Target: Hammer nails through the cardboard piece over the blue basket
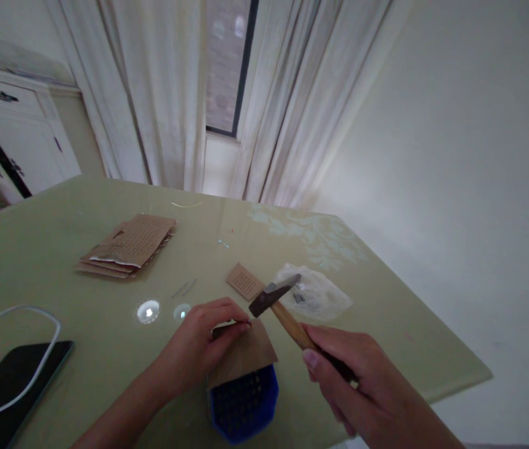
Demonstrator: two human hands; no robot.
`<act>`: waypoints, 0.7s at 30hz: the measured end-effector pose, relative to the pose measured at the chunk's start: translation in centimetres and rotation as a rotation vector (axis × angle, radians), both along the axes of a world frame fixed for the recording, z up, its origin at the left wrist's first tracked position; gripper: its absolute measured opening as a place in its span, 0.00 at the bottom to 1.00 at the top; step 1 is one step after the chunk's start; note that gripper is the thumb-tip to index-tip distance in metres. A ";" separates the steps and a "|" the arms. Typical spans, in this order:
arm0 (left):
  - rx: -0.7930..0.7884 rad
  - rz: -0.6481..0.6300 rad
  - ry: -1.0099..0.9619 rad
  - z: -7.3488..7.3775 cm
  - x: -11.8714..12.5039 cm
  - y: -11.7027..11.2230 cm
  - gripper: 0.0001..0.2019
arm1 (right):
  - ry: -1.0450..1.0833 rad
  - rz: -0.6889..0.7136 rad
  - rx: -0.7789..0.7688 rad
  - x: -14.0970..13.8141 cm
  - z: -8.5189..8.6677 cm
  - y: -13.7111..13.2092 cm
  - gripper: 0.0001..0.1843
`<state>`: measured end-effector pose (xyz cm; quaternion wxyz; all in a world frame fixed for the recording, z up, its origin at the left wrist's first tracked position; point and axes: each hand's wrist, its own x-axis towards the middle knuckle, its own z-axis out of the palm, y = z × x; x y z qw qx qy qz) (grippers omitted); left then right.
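Observation:
My right hand (362, 377) is closed round the handle of a hammer (296, 325) with a wooden shaft and a dark metal head. The hammer's head is tilted and hangs close to the fingertips of my left hand (203, 333). Thumb and forefinger of that left hand are pinched together above a brown cardboard piece (250, 352); what they hold is too small to make out. The cardboard lies over part of a blue plastic basket (244, 405) with a perforated inside, hiding its far side.
Beyond the hammer lie a small punched cardboard card (244, 280) and a crumpled clear plastic bag (323, 293). Stacked cardboard sheets (128, 244) sit at the left, with thin metal pins (184, 287) nearer me. A dark tablet (16, 380) and white cable (42, 368) occupy the near left.

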<state>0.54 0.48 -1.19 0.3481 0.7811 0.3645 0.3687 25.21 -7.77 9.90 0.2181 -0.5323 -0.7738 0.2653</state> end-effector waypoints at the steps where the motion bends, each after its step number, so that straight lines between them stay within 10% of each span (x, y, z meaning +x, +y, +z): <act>1: -0.011 -0.003 -0.002 0.1 0.0 0.0 0.10 | -0.016 0.018 -0.011 -0.1 -0.1 0.0 0.18; 21: -0.224 -0.052 0.090 0.9 -1.3 -0.2 0.15 | -0.037 0.062 -0.123 -0.9 -1.0 0.8 0.18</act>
